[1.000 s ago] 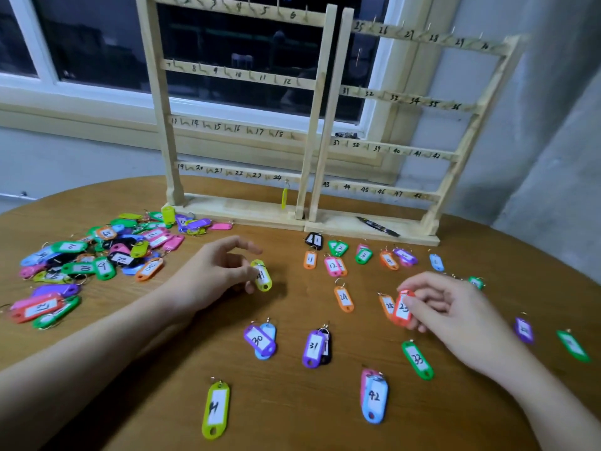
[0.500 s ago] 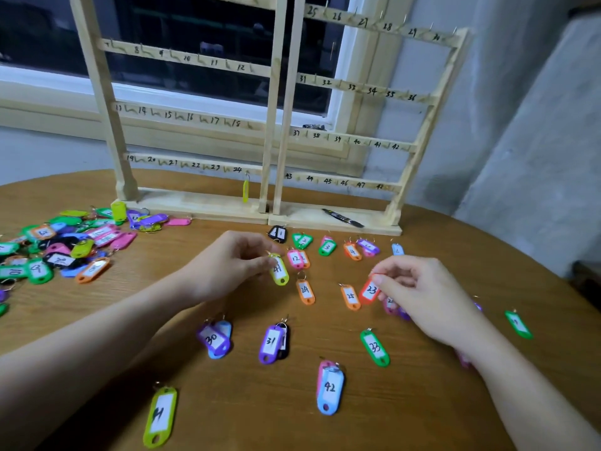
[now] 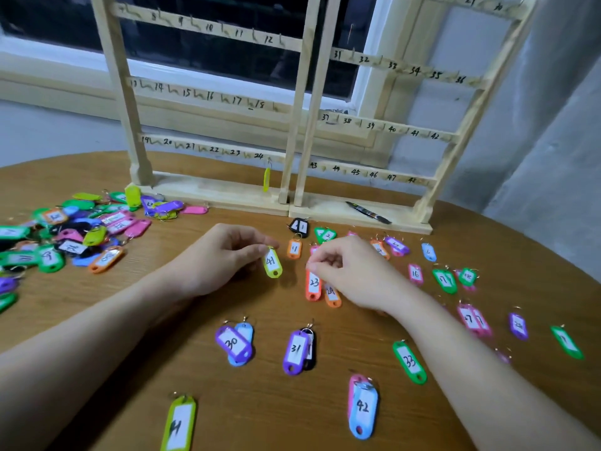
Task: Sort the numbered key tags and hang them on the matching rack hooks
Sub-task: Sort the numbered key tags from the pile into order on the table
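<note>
left hand (image 3: 224,255) pinches tag 41 (image 3: 272,262) by its ring, right hand (image 3: 344,271) pinches tag 23 (image 3: 313,284); two tags at once risks a wrong hook on the rack (image 3: 294,131)

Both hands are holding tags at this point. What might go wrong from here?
The left hand pinches tag 41 while the right hand pinches tag 23; juggling two invites a hook mix-up. Tag 23 overlaps tag 24, which may get dragged. The wooden rack has small, closely spaced hooks, so neighbouring hooks are easily confused.
</note>
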`<action>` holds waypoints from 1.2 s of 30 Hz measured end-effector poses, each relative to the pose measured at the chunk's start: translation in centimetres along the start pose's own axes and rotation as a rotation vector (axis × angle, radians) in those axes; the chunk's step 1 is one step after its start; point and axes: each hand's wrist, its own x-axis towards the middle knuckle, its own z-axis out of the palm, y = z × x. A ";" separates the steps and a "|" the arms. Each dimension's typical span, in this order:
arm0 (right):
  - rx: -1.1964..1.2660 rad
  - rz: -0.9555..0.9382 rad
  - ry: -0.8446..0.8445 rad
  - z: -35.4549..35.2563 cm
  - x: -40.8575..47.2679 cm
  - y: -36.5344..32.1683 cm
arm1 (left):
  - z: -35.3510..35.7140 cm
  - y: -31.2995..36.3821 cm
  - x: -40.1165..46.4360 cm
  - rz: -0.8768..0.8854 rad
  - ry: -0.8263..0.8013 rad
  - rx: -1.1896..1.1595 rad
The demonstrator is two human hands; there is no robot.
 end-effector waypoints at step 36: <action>0.023 -0.108 0.064 4.4 -8.0 -6.4 | -2.1 1.9 -17.5 0.099 -0.046 0.261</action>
